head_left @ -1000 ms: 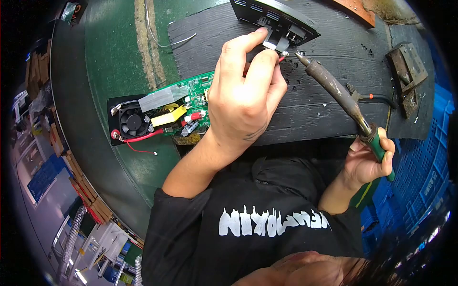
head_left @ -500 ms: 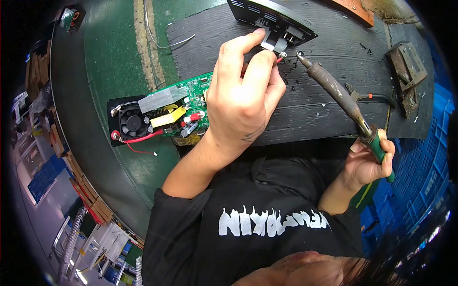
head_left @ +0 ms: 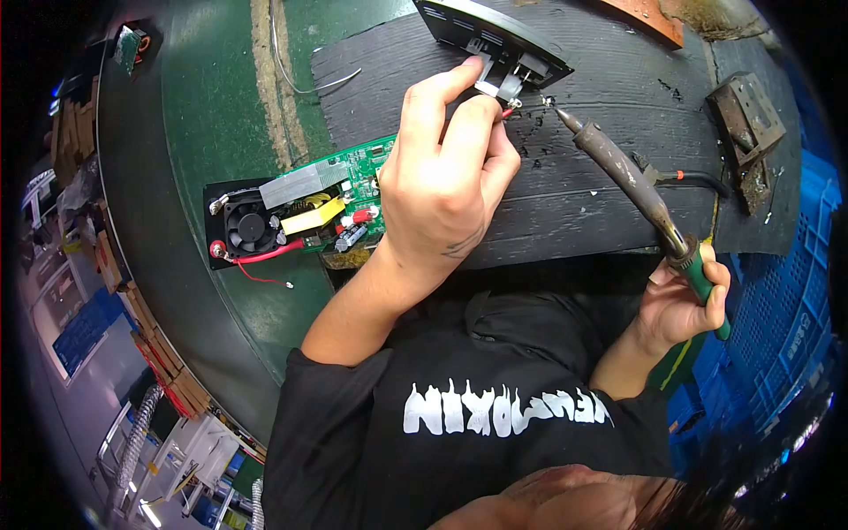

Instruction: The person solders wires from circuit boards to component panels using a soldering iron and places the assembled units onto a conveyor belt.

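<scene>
My left hand (head_left: 442, 181) is closed around a red wire (head_left: 508, 113), with one fingertip against the white and grey parts on the back of a black panel (head_left: 495, 35). The wire's bare end lies beside a metal terminal there. In my right hand (head_left: 685, 305) is a soldering iron (head_left: 632, 181), held by its green handle. Its tip points up and left, a short way right of the wire end, near a small shiny bit on the mat. A green circuit board (head_left: 362, 168) with a black fan lies left of and partly behind my left hand.
A black mat (head_left: 565, 203) covers part of the green bench (head_left: 208, 97). A rusty metal stand (head_left: 746, 119) is at the right, an orange-brown board (head_left: 649, 19) at the top. A loose pale wire (head_left: 336, 83) lies upper left. Blue crates (head_left: 786, 300) stand at the right.
The black panel and my left hand have shifted slightly left. The iron's tip is a little lower and farther from the wire end. Both hands keep their holds.
</scene>
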